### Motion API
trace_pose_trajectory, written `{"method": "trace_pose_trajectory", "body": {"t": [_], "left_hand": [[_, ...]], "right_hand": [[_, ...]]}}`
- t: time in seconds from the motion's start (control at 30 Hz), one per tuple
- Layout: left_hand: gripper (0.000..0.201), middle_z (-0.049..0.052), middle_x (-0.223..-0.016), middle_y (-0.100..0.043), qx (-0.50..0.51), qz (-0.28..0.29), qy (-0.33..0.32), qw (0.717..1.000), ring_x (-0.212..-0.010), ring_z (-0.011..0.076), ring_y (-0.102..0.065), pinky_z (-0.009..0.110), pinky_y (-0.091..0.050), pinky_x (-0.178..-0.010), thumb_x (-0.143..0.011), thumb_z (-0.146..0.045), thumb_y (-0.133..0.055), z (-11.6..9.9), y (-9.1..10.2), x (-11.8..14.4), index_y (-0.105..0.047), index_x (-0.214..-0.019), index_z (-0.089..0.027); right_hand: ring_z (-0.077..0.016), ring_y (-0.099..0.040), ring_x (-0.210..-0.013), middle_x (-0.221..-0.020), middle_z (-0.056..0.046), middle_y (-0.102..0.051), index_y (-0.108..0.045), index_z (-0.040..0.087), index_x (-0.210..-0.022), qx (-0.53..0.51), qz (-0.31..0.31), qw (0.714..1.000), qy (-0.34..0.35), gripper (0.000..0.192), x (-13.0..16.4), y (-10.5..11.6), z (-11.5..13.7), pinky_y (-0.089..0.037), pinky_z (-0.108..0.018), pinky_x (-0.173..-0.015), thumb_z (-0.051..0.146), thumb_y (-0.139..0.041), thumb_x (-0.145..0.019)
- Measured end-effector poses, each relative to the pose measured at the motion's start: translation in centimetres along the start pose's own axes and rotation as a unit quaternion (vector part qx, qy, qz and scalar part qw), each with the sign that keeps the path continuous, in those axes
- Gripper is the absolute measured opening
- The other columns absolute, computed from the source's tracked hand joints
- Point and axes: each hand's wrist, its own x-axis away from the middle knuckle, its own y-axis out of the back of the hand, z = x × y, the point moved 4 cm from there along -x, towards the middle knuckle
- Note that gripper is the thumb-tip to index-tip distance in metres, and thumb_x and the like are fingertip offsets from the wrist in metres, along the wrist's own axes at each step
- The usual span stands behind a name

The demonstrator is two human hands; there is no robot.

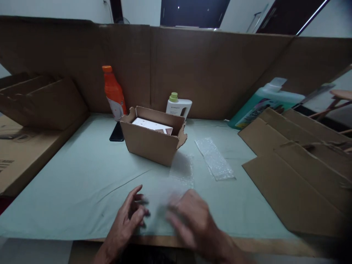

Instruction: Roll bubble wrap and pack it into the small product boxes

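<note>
My left hand (pixel 129 214) and my right hand (pixel 189 216) hover low over the near edge of a pale green table (pixel 82 183), fingers apart and blurred by motion. Between them lies a sheet of clear bubble wrap (pixel 176 179) that reaches toward a small open cardboard box (pixel 151 141). Both hands touch or nearly touch the sheet's near end; a firm grip cannot be made out. A white flat item (pixel 150 124) rests inside the box. A second strip of bubble wrap (pixel 214 159) lies to the right of the box.
An orange bottle (pixel 113 91) and a white bottle with a green cap (pixel 178 106) stand behind the box. A black phone (pixel 117 132) lies beside it. A green jug (pixel 264 102) and flattened cardboard (pixel 297 165) sit right; cardboard walls (pixel 206 66) surround.
</note>
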Motion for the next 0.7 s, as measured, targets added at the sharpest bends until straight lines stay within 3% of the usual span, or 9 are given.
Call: {"method": "trace_pose_trajectory", "body": {"t": [0.07,0.13,0.2,0.3,0.4,0.5,0.57,0.63,0.7], "left_hand": [[0.089,0.01,-0.098,-0.068,0.125,0.024,0.083,0.988,-0.08,0.0228,-0.068,0.036,-0.056,-0.073,-0.086,-0.071,-0.053,0.3,-0.6,0.8,-0.03,-0.155,-0.021],[0.092,0.01,-0.1,-0.067,0.197,0.035,0.138,0.97,-0.076,0.0223,-0.067,0.035,-0.055,-0.065,-0.085,-0.076,-0.049,0.1,-0.7,1.3,-0.025,-0.156,-0.023],[0.096,0.013,-0.11,-0.064,0.213,0.049,0.162,0.962,-0.08,0.0242,-0.066,0.033,-0.055,-0.057,-0.082,-0.075,-0.056,-0.2,-0.4,1.4,-0.023,-0.156,-0.024],[0.099,0.014,-0.119,-0.06,0.186,0.053,0.162,0.968,-0.089,0.0244,-0.064,0.032,-0.056,-0.058,-0.077,-0.061,-0.072,-0.1,-0.1,1.3,-0.022,-0.155,-0.025],[0.098,0.006,-0.101,-0.06,0.139,0.055,0.155,0.977,-0.069,0.0146,-0.057,0.031,-0.054,-0.06,-0.074,-0.05,-0.078,0.5,-0.9,0.9,-0.026,-0.152,-0.023],[0.086,-0.003,-0.074,-0.054,0.081,0.088,0.106,0.987,-0.059,0.0108,-0.048,0.027,-0.049,-0.062,-0.07,-0.046,-0.078,0.1,-1.7,-0.1,-0.043,-0.141,-0.013],[0.068,-0.002,-0.071,-0.054,0.005,0.07,0.057,0.996,-0.064,0.0124,-0.05,0.026,-0.045,-0.064,-0.071,-0.044,-0.071,-0.9,-0.5,-1.0,-0.056,-0.127,-0.011],[0.056,0.0,-0.073,-0.057,-0.116,0.017,0.008,0.993,-0.066,0.0142,-0.052,0.027,-0.043,-0.064,-0.072,-0.044,-0.061,-2.1,2.4,-2.0,-0.063,-0.119,-0.013],[0.054,0.0,-0.072,-0.059,-0.269,-0.034,-0.028,0.962,-0.064,0.0164,-0.054,0.028,-0.042,-0.063,-0.073,-0.043,-0.054,-3.4,6.1,-2.8,-0.064,-0.119,-0.015]], "right_hand": [[-0.015,-0.064,-0.068,-0.082,-0.003,-0.073,-0.064,0.019,-0.103,-0.114,0.114,0.986,0.053,0.014,-0.7,-0.5,3.9,-0.047,-0.031,-0.066,0.024,-0.051,-0.099],[-0.0143,-0.067,-0.071,-0.084,-0.003,-0.074,-0.065,0.02,-0.106,-0.209,0.147,0.966,0.043,0.02,-1.0,0.4,4.9,-0.05,-0.031,-0.067,0.032,-0.049,-0.102],[-0.0157,-0.07,-0.076,-0.087,-0.003,-0.076,-0.066,0.022,-0.107,-0.233,0.083,0.968,-0.028,0.02,-1.0,1.9,2.7,-0.054,-0.031,-0.07,0.037,-0.054,-0.1],[-0.0227,-0.072,-0.094,-0.102,-0.007,-0.077,-0.07,0.024,-0.109,-0.073,-0.006,0.981,-0.181,0.02,0.8,2.3,-3.2,-0.058,-0.038,-0.079,0.033,-0.059,-0.095],[-0.0291,-0.071,-0.1,-0.108,-0.011,-0.077,-0.073,0.022,-0.106,0.076,0.051,0.971,-0.222,0.021,3.4,-0.9,-6.4,-0.058,-0.047,-0.085,0.025,-0.06,-0.089],[-0.0287,-0.071,-0.104,-0.114,-0.01,-0.076,-0.072,0.021,-0.109,0.076,0.126,0.97,-0.195,0.025,5.5,-4.5,-5.6,-0.057,-0.048,-0.089,0.018,-0.061,-0.086],[-0.0273,-0.07,-0.108,-0.118,-0.01,-0.074,-0.07,0.021,-0.115,0.053,0.13,0.971,-0.191,0.028,6.0,-5.1,-4.6,-0.056,-0.046,-0.092,0.018,-0.06,-0.088],[-0.0255,-0.071,-0.105,-0.115,-0.009,-0.075,-0.07,0.021,-0.115,0.03,0.11,0.972,-0.203,0.026,5.8,-4.4,-4.5,-0.057,-0.044,-0.091,0.022,-0.058,-0.091],[-0.0244,-0.072,-0.101,-0.11,-0.008,-0.077,-0.071,0.023,-0.11,0.015,0.083,0.97,-0.229,0.022,5.2,-2.8,-5.8,-0.057,-0.042,-0.09,0.028,-0.056,-0.094]]}}
